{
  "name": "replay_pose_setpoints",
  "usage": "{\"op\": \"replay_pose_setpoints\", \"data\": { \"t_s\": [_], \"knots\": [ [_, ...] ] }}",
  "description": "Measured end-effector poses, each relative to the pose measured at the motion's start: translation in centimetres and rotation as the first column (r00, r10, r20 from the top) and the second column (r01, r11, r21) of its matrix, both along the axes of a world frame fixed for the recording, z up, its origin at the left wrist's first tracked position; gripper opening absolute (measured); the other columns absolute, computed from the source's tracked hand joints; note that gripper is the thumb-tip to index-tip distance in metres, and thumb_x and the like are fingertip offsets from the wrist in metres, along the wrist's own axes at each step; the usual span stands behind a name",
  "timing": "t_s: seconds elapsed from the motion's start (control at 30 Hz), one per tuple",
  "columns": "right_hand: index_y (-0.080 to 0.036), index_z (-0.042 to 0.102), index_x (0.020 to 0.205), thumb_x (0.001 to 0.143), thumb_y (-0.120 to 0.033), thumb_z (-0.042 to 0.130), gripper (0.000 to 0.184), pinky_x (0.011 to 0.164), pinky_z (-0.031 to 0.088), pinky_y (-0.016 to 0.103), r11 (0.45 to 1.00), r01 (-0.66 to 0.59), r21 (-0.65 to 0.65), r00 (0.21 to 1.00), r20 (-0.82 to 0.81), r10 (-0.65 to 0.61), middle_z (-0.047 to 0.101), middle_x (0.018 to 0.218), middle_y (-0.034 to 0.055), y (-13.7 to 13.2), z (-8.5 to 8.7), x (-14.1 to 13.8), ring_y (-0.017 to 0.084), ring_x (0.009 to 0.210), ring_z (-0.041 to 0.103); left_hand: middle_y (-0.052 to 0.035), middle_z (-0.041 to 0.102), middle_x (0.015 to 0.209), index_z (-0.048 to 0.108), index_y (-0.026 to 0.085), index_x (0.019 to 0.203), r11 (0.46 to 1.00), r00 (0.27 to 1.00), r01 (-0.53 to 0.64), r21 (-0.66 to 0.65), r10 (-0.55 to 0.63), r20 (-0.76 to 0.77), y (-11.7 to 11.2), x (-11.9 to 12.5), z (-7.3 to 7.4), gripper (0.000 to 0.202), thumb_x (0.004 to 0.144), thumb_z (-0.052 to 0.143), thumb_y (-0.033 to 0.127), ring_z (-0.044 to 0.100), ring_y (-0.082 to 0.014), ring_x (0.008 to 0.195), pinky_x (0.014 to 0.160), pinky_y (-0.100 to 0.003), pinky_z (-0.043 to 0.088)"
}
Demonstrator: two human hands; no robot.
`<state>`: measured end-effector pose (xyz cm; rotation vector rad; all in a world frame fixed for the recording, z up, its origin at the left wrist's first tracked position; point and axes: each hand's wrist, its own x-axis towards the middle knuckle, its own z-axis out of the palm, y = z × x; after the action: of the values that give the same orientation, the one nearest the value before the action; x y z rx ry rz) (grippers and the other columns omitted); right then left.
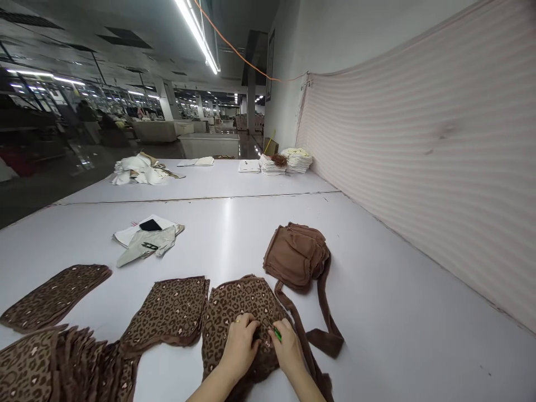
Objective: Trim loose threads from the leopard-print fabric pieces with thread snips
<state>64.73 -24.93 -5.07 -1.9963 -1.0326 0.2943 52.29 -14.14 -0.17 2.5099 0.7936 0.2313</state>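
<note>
Directly in front of me lies a stack of brown leopard-print fabric pieces [234, 298]. On its right half my left hand [240, 343] presses with curled fingers, thumb and fingertips gathering the cloth; a ring shows on one finger. Close beside it, my right hand [288, 345] is closed around a small green tool [277, 334], whose full shape is hidden by the fingers. Its fingertips rest on the same stack. Just left is another leopard-print stack [171, 310], nearly touching the first. Brown fabric strips [329, 324] run along the right side of the stack.
A pile of plain brown fabric pieces [295, 254] sits beyond my right hand. Fanned leopard-print pieces [84, 363] and a long stack [54, 296] lie left. Farther off are pale scraps with a dark item [151, 225], white cloth [140, 167] and folded stacks [272, 164]. Striped fabric [410, 128] covers the right wall.
</note>
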Motion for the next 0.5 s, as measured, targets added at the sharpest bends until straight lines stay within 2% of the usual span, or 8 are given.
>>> {"op": "replay_pose_setpoints", "data": {
  "t_s": [0.13,0.27,0.37,0.5],
  "knots": [
    [-0.023,0.058,0.082,0.090,-0.025,0.043,0.018,0.067,0.042,0.031,1.000,-0.014,0.001,1.000,0.028,0.014,0.051,0.083,0.0032,-0.2,0.6,0.2,0.021,0.072,0.056,-0.0041,0.056,0.110,0.061,0.025,0.107,1.000,0.999,0.013,0.026,-0.014,0.042,0.1,0.8,0.0,0.035,0.076,0.056,0.010,0.047,-0.0234,0.106,0.091,-0.039,0.036],
    [-0.025,0.057,0.093,0.088,-0.016,0.040,0.020,0.068,0.043,0.030,0.999,-0.046,-0.017,0.993,0.112,0.048,0.052,0.096,0.0046,-0.4,1.3,0.3,0.021,0.079,0.058,-0.0026,0.059,0.100,0.062,0.023,0.092,0.998,0.992,0.032,0.063,-0.039,0.122,0.2,1.4,0.4,0.022,0.079,0.055,0.008,0.049,-0.0222,0.098,0.088,-0.040,0.035],
    [-0.024,0.056,0.091,0.089,-0.016,0.037,0.021,0.066,0.043,0.029,0.998,-0.044,-0.044,0.988,0.144,0.050,0.053,0.096,0.0048,-0.2,1.4,0.5,0.021,0.079,0.059,-0.0017,0.059,0.091,0.061,0.022,0.084,0.997,0.991,0.031,0.064,-0.039,0.130,0.4,1.8,0.6,0.018,0.082,0.051,0.008,0.050,-0.0209,0.091,0.084,-0.039,0.036],
    [-0.024,0.056,0.087,0.089,-0.028,0.043,0.014,0.061,0.044,0.030,0.998,0.062,-0.021,0.995,0.079,-0.061,0.055,0.088,0.0042,0.0,1.7,0.5,0.022,0.073,0.058,-0.0017,0.057,0.090,0.059,0.021,0.083,0.997,0.988,0.039,0.064,-0.048,0.147,0.4,1.8,0.4,0.017,0.083,0.049,0.007,0.049,-0.0203,0.090,0.082,-0.037,0.037]
  ]
}}
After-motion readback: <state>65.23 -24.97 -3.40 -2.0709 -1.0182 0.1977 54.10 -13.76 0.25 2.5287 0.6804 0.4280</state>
